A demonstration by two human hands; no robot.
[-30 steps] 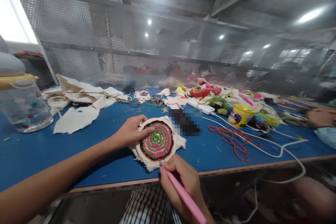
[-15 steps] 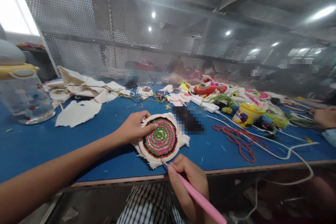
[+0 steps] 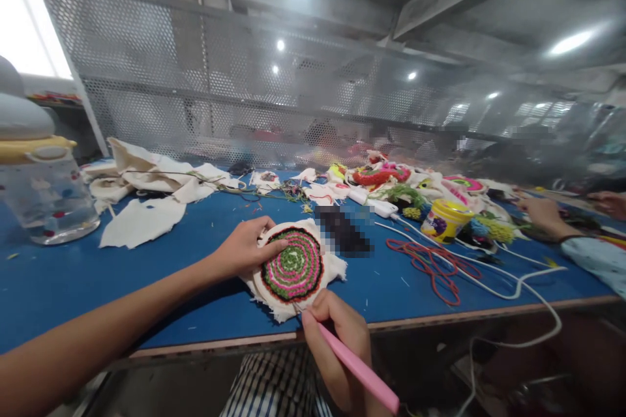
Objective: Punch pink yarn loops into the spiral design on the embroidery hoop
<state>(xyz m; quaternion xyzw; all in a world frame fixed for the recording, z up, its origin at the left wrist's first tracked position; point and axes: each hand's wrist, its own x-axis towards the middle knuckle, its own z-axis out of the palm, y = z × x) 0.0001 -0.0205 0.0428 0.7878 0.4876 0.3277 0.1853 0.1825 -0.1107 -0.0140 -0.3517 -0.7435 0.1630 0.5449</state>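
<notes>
My left hand (image 3: 249,246) grips the left edge of a round hooped piece of cream cloth (image 3: 295,264), its thumb lying on the front. Rings of green and pink yarn loops fill the cloth, bordered in black and orange-red. Its frayed cloth edges stick out around the hoop. In my right hand (image 3: 342,332) is a pink-handled punch needle (image 3: 362,368), held like a pen. The thin metal tip meets the lower rim of the yarn pattern; whether it pierces the cloth I cannot tell.
A water bottle (image 3: 46,189) stands at the left by cream cloth scraps (image 3: 141,218). Rightward lie red yarn (image 3: 435,267), a white cable (image 3: 513,290), a yellow tub (image 3: 446,221) and a power strip (image 3: 374,203). Another person's hand (image 3: 545,214) works at the far right.
The needle tip has moved up from the bare cloth below the pattern to its lower edge. The view has shifted slightly, and more of the other person's arm shows at the right.
</notes>
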